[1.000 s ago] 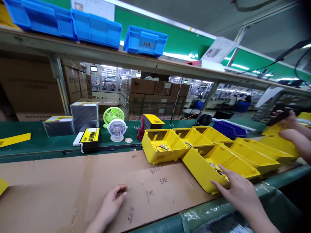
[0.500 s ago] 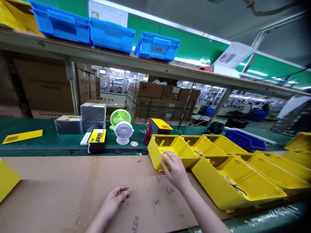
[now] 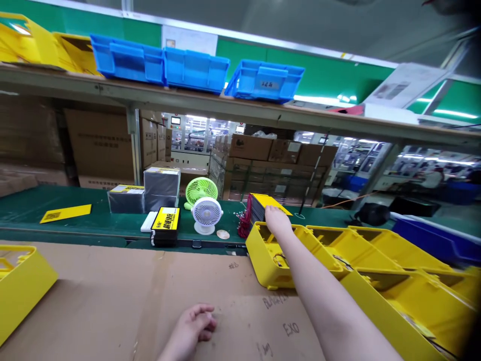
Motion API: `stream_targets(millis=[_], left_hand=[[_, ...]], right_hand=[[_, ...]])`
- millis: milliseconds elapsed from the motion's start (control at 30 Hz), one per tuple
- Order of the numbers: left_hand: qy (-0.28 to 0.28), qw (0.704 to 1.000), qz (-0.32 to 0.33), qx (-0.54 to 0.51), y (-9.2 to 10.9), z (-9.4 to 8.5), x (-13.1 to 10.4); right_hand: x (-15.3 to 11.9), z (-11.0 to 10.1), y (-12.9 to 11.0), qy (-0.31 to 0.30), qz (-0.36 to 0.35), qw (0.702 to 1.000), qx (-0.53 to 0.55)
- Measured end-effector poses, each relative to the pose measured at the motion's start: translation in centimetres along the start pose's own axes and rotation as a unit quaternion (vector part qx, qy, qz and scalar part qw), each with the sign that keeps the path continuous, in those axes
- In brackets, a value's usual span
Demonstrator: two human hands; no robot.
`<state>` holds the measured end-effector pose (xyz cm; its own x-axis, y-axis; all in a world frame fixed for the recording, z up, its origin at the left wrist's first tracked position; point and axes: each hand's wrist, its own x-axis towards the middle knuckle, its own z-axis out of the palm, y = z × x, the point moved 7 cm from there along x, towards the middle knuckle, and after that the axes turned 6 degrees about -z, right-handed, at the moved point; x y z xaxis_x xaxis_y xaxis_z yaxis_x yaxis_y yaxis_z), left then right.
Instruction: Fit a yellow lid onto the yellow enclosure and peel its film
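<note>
My right hand (image 3: 278, 220) reaches over the nearest open yellow housing (image 3: 259, 263) and is at the yellow top of a stack of dark, flat pieces (image 3: 280, 204). Its fingertips are hidden, so I cannot tell whether they grip a piece. A bundle of dark red wires (image 3: 245, 220) with pale ends lies against the stack's left side. Small wires show inside the housing under my forearm. My left hand (image 3: 194, 327) hovers low over the cardboard sheet (image 3: 112, 286), fingers loosely bent and apart, holding nothing.
More yellow housings (image 3: 413, 306) fill the right side; another yellow housing (image 3: 26, 286) stands at the left edge. Behind the cardboard are a white fan (image 3: 206, 214), a green fan (image 3: 201, 189) and a black-and-yellow pack (image 3: 165, 225). Blue bins (image 3: 265, 80) line the shelf above.
My right hand has gone from inside the nearest yellow housing forward to the yellow-topped stack. My left hand stays low over the cardboard. The view has swung to the left.
</note>
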<state>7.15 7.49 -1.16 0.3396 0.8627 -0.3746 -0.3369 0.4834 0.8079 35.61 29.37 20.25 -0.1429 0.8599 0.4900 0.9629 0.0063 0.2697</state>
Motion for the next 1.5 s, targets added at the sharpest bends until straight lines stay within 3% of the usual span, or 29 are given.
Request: stream_targets(millis=[333,567,700,800,833,900,967,1067,1133,1200,1267,1367,1500], left_hand=[[0.010,1.000,-0.009,0.006,-0.1,-0.1,0.5],[0.002,1.000,-0.005,0.008,-0.2,-0.1,0.3],[-0.004,1.000,-0.002,0.005,-0.5,-0.2,0.4],[-0.013,1.000,0.002,0.008,-0.4,-0.2,0.4],[-0.013,1.000,0.000,0.009,-0.3,-0.2,0.3],[-0.014,1.000,-0.009,0.008,-0.2,-0.2,0.1],[-0.023,1.000,-0.018,0.000,0.0,-0.1,-0.1],[-0.017,0.999,0.010,-0.048,0.8,-0.6,-0.4],[-0.005,0.991,0.066,-0.119,1.8,-1.4,-0.9],[-0.001,0.975,0.104,-0.199,2.4,-2.2,-1.5],[0.006,0.965,0.085,-0.247,2.1,-2.8,-2.0],[0.031,0.976,0.041,-0.211,1.3,-3.1,-2.3],[-0.001,0.991,0.080,-0.103,2.1,-2.0,-1.6]], right_hand=[[-0.6,-1.6,-0.5,-0.008,-0.046,0.999,0.001],[0.3,-4.5,2.0,0.013,0.046,0.996,0.074],[-1.1,-9.3,3.2,0.133,0.146,0.975,0.101],[-3.2,-13.8,2.1,0.240,0.173,0.947,0.124],[-4.2,-15.4,1.0,0.284,0.157,0.935,0.142],[-7.0,-18.6,-2.0,0.413,0.072,0.879,0.228],[-10.0,-20.3,-5.9,0.458,-0.033,0.843,0.281],[-14.8,-20.1,-12.9,0.411,-0.212,0.814,0.350],[-17.9,-18.3,-17.5,0.322,-0.303,0.808,0.390],[-20.9,-15.6,-21.5,0.210,-0.352,0.813,0.413],[-23.5,-13.1,-24.4,0.120,-0.373,0.810,0.436],[-25.4,-11.5,-26.6,0.043,-0.365,0.793,0.485],[-22.6,-11.6,-25.0,0.042,-0.182,0.821,0.540]])
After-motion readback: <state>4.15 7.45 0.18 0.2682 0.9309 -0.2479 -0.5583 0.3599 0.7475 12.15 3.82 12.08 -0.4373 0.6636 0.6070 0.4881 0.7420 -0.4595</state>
